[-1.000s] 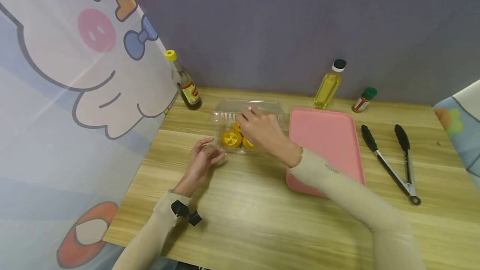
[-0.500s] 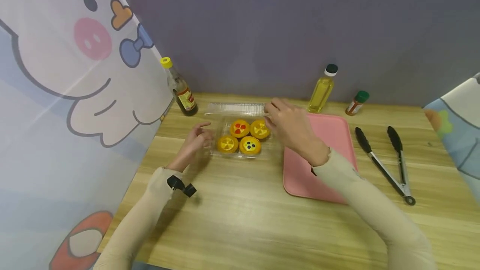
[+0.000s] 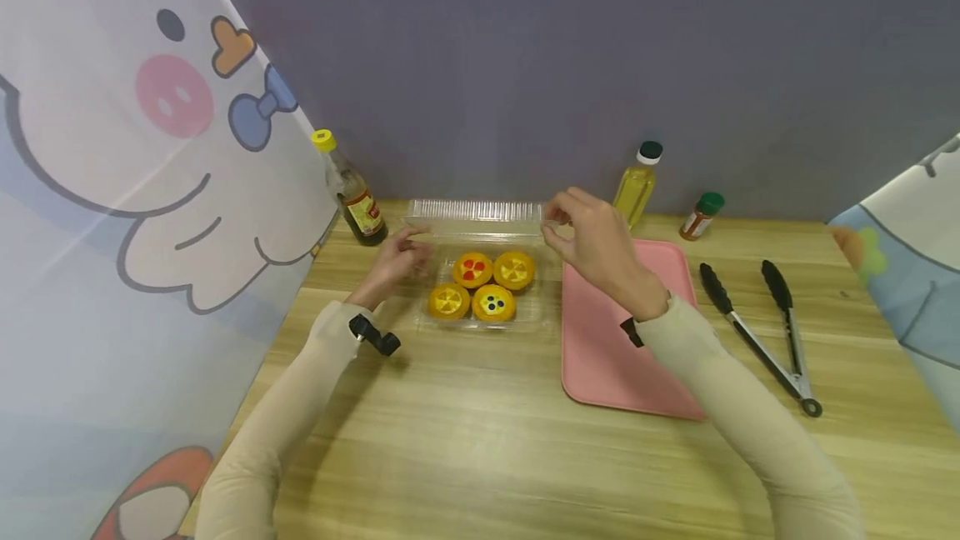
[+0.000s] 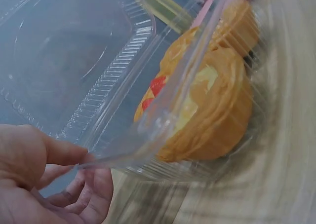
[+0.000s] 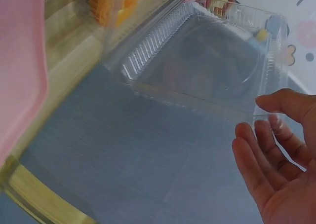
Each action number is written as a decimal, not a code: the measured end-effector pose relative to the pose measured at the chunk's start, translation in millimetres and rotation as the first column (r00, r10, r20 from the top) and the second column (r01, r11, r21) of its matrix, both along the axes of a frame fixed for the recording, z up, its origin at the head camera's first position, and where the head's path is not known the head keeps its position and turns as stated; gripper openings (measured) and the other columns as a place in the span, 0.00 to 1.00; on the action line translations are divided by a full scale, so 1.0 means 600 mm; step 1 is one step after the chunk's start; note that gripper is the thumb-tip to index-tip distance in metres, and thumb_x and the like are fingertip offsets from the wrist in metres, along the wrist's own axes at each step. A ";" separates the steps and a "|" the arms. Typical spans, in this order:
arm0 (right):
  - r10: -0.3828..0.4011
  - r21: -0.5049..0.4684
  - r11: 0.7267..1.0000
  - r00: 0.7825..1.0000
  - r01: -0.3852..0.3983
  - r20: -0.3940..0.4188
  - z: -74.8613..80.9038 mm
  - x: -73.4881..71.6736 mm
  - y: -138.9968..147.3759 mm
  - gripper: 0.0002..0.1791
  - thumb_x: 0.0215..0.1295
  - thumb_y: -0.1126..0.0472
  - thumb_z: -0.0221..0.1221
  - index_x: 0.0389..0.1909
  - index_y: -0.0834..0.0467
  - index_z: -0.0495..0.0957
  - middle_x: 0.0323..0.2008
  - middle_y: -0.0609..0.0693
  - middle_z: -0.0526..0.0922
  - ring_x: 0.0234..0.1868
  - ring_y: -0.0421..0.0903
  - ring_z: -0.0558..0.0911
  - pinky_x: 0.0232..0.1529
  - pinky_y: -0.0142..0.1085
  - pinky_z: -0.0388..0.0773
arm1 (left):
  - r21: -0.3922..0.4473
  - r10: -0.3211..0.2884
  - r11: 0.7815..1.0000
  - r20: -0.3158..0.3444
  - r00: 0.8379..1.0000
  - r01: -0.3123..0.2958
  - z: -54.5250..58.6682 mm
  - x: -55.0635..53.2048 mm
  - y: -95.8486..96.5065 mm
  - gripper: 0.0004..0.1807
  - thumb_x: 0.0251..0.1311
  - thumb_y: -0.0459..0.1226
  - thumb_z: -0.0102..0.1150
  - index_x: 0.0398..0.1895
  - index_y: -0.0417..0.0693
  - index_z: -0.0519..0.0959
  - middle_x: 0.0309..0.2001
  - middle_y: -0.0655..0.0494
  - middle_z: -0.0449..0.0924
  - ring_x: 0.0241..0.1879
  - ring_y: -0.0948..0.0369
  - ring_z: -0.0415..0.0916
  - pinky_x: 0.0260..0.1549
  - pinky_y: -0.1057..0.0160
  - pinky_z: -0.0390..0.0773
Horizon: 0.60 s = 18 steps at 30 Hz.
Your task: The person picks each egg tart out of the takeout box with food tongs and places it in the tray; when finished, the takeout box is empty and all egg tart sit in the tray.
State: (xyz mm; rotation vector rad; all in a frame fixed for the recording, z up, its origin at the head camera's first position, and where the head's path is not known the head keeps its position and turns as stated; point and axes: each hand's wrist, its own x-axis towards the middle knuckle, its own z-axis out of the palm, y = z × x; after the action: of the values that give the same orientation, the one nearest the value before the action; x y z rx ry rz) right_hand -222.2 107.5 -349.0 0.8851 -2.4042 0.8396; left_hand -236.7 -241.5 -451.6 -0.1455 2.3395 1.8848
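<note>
A clear plastic clamshell container (image 3: 528, 315) lies unlatched on the table, its ridged lid (image 5: 212, 61) tilted up behind the base. Several fruit-topped egg tarts (image 3: 493, 303) sit in the base, some with yellow wedges, one with red pieces, one with dark blue dots. At the container's left side, my left hand (image 3: 401, 261) pinches the rim between thumb and fingers, as the left wrist view (image 4: 54, 179) has it. My right hand (image 3: 596, 240) holds a corner of the lid between thumb and fingertips at the right.
A pink tray (image 3: 600, 357) lies right of the container, with black-tipped tongs (image 3: 772, 348) beyond it. A sauce bottle (image 3: 356, 202) stands at the back left. An oil bottle (image 3: 635, 188) and a green-capped spice jar (image 3: 701, 217) stand at the back right.
My right hand has moved from over the tarts to the lid's right corner, and the lid now stands higher. My left hand has shifted slightly up along the container's left side.
</note>
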 end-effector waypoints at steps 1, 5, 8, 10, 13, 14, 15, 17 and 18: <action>0.013 -0.024 1.000 0.999 -0.013 0.030 -0.001 -0.003 0.001 0.06 0.64 0.66 0.70 0.36 0.61 0.82 0.35 0.55 0.86 0.37 0.53 0.87 0.38 0.46 0.89 | 0.002 0.000 1.000 -0.003 1.000 0.000 -0.001 -0.001 -0.001 0.28 0.74 0.30 0.57 0.75 0.41 0.69 0.60 0.26 0.77 0.29 0.62 0.80 0.29 0.67 0.85; 0.047 -0.110 0.993 0.991 -0.034 0.123 -0.008 -0.016 0.004 0.06 0.63 0.68 0.69 0.35 0.62 0.81 0.34 0.56 0.85 0.37 0.53 0.88 0.40 0.45 0.90 | 0.009 -0.019 1.000 -0.008 1.000 0.019 0.000 -0.002 -0.003 0.26 0.74 0.31 0.57 0.73 0.43 0.72 0.56 0.29 0.76 0.27 0.63 0.76 0.27 0.68 0.81; 0.049 -0.156 0.988 0.981 -0.020 0.186 -0.016 -0.024 0.005 0.06 0.64 0.68 0.69 0.35 0.61 0.79 0.35 0.56 0.86 0.39 0.53 0.89 0.41 0.44 0.91 | 0.003 -0.027 1.000 -0.014 1.000 0.027 0.003 0.000 -0.005 0.26 0.74 0.31 0.58 0.73 0.42 0.73 0.56 0.29 0.76 0.25 0.64 0.76 0.25 0.70 0.80; 0.055 -0.181 0.983 0.971 -0.012 0.235 -0.024 -0.030 0.005 0.06 0.65 0.68 0.68 0.35 0.62 0.79 0.35 0.57 0.86 0.40 0.54 0.90 0.41 0.45 0.91 | -0.013 -0.031 0.999 -0.017 0.999 0.031 0.004 0.003 -0.007 0.26 0.73 0.31 0.59 0.74 0.42 0.72 0.56 0.31 0.77 0.25 0.65 0.77 0.24 0.71 0.81; 0.078 -0.205 0.979 0.950 -0.016 0.302 -0.038 -0.036 0.004 0.07 0.66 0.68 0.67 0.37 0.63 0.78 0.37 0.59 0.86 0.42 0.57 0.90 0.42 0.46 0.91 | -0.038 -0.039 0.999 -0.019 0.999 0.038 0.007 0.008 -0.011 0.27 0.73 0.32 0.60 0.74 0.41 0.71 0.53 0.37 0.78 0.26 0.64 0.79 0.24 0.70 0.84; 0.085 -0.208 0.978 0.943 -0.017 0.323 -0.044 -0.038 0.004 0.07 0.66 0.68 0.67 0.37 0.64 0.78 0.38 0.60 0.85 0.43 0.57 0.90 0.43 0.46 0.91 | -0.045 -0.043 0.998 -0.020 0.999 0.043 0.007 0.010 -0.012 0.28 0.73 0.32 0.60 0.74 0.41 0.71 0.51 0.40 0.78 0.26 0.64 0.79 0.24 0.70 0.84; 0.094 -0.211 0.977 0.935 -0.021 0.342 -0.048 -0.040 0.003 0.07 0.66 0.68 0.67 0.38 0.64 0.77 0.38 0.60 0.85 0.43 0.57 0.90 0.44 0.46 0.91 | -0.044 -0.047 0.998 -0.019 0.999 0.046 0.007 0.012 -0.014 0.28 0.73 0.33 0.60 0.74 0.40 0.71 0.50 0.41 0.78 0.26 0.64 0.79 0.25 0.69 0.85; 0.101 -0.211 0.977 0.923 -0.022 0.372 -0.057 -0.042 0.003 0.07 0.66 0.69 0.67 0.38 0.64 0.77 0.39 0.60 0.85 0.45 0.58 0.90 0.45 0.47 0.91 | -0.044 -0.056 0.998 -0.023 0.998 0.055 0.007 0.015 -0.016 0.27 0.73 0.33 0.60 0.74 0.40 0.71 0.49 0.44 0.78 0.27 0.63 0.79 0.26 0.68 0.86; 0.098 -0.205 0.978 0.918 -0.018 0.385 -0.062 -0.043 0.003 0.08 0.66 0.69 0.67 0.38 0.64 0.77 0.40 0.60 0.85 0.45 0.58 0.90 0.46 0.47 0.91 | -0.044 -0.060 0.997 -0.025 0.998 0.059 0.006 0.016 -0.018 0.27 0.74 0.33 0.60 0.74 0.40 0.71 0.48 0.45 0.78 0.27 0.63 0.80 0.26 0.68 0.86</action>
State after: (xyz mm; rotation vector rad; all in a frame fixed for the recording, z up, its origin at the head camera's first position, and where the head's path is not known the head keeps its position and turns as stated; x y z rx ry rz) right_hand -248.2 109.2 -385.9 0.7704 -2.5729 1.3684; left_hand -227.0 -252.4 -447.9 -0.0552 2.3747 1.8202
